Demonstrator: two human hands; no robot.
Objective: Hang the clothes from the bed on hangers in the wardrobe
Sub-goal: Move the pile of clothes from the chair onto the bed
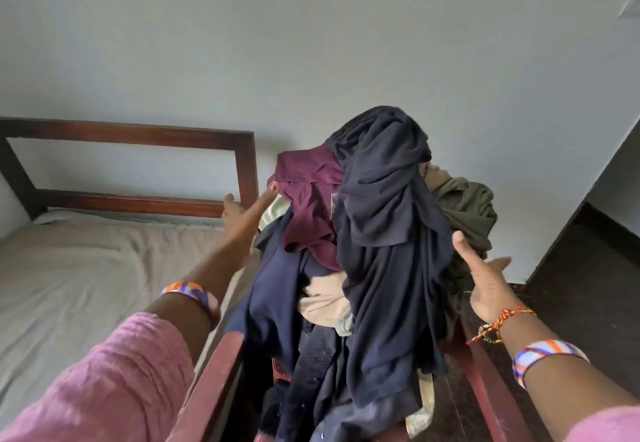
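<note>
place: home bedroom | evidence: bed (69,285) with wooden headboard (131,136), clothes pile (363,251)

A pale grey wall (311,43) fills the upper half of the view. A dark floor (588,289) is seen at the right. A reddish-brown wooden chair is indicated by two arms, the left arm (211,386) and the right arm (491,393), running toward the lower edge. A dark vertical panel (585,206) stands at the far right, against the wall.
</note>
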